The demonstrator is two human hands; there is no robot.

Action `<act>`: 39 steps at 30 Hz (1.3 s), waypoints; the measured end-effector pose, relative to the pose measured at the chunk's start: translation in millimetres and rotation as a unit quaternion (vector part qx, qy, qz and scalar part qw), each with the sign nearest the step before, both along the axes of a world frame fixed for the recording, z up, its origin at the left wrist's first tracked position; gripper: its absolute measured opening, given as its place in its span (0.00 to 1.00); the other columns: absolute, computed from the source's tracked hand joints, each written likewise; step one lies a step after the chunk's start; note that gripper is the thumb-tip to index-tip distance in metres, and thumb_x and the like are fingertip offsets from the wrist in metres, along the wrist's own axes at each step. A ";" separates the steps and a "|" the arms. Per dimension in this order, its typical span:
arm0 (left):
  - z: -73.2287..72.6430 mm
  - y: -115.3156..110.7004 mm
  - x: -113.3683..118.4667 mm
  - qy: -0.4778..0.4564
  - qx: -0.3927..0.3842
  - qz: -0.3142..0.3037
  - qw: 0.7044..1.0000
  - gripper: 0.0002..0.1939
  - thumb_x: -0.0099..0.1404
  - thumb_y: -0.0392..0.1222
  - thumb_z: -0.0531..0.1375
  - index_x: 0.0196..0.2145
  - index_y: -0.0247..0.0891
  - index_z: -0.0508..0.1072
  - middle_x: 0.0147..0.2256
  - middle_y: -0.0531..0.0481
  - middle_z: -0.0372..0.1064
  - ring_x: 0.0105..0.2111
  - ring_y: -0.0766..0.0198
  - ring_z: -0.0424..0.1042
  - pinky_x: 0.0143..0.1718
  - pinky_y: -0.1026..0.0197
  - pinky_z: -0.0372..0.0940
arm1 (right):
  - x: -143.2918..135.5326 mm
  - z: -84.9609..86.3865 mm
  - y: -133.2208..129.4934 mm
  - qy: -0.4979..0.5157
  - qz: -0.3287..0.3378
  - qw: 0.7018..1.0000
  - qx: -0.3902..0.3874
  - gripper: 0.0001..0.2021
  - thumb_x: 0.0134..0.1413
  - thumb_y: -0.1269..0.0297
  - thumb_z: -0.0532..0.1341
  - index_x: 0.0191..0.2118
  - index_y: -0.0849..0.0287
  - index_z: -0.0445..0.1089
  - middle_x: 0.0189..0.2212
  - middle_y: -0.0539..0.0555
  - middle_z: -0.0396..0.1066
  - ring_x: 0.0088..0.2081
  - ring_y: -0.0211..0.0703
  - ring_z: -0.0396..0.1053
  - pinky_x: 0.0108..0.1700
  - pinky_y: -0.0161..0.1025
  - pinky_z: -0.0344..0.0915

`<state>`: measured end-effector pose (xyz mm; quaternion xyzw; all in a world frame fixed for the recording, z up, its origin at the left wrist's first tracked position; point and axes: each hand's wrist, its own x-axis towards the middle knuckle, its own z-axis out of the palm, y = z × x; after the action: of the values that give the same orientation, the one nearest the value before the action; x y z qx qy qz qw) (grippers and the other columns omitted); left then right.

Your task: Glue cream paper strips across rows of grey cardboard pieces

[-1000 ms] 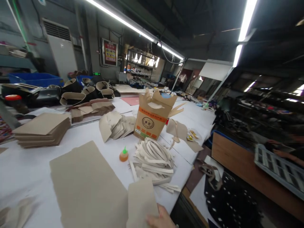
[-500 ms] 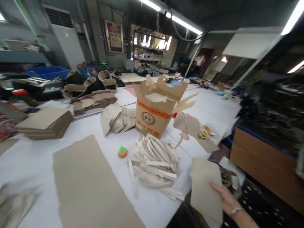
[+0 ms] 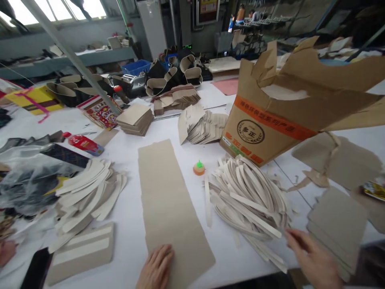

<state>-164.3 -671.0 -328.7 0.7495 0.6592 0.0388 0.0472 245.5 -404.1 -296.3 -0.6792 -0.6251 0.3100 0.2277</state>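
Note:
My left hand (image 3: pixel 157 266) lies flat, fingers stretched, on the lower end of a long grey-beige sheet (image 3: pixel 168 200) on the white table. At the lower right, my right hand (image 3: pixel 313 257) has its thumb and index finger drawn together by the end of a pale strip. A small greyish bit shows at its fingertips, too blurred to name. That strip belongs to a heap of cut strips (image 3: pixel 249 196). Beside my right hand lie several flat beige panels (image 3: pixel 338 224). An orange pot-shaped piece with a green top (image 3: pixel 199 167) stands between sheet and heap.
An open cardboard box (image 3: pixel 270 124) stands tilted behind the strips. Fanned pieces (image 3: pixel 204 126) and a stack of panels (image 3: pixel 135 119) lie farther back. On the left are curved pieces (image 3: pixel 90 192), a red bottle (image 3: pixel 84 143) and another person's hand (image 3: pixel 6 252).
The view has swung left and closer to the table. My right hand has let go of the beige panel it held, and panels now lie beside it. My left hand has come into view.

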 end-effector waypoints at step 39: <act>-50.4 107.5 15.7 -0.016 -0.030 0.323 0.946 0.26 0.65 0.47 0.43 0.60 0.42 0.48 0.62 0.56 0.41 0.63 0.55 0.37 0.61 0.41 0.31 | -271.3 -62.1 -68.4 0.139 0.149 0.940 -0.272 0.10 0.35 0.64 0.61 0.22 0.56 0.57 0.17 0.44 0.60 0.22 0.36 0.56 0.27 0.34 0.53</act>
<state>-148.6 -563.6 -379.1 0.4938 0.8660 0.0439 0.0653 -25.7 -472.5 -358.4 -0.5647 -0.5731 0.5898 0.0696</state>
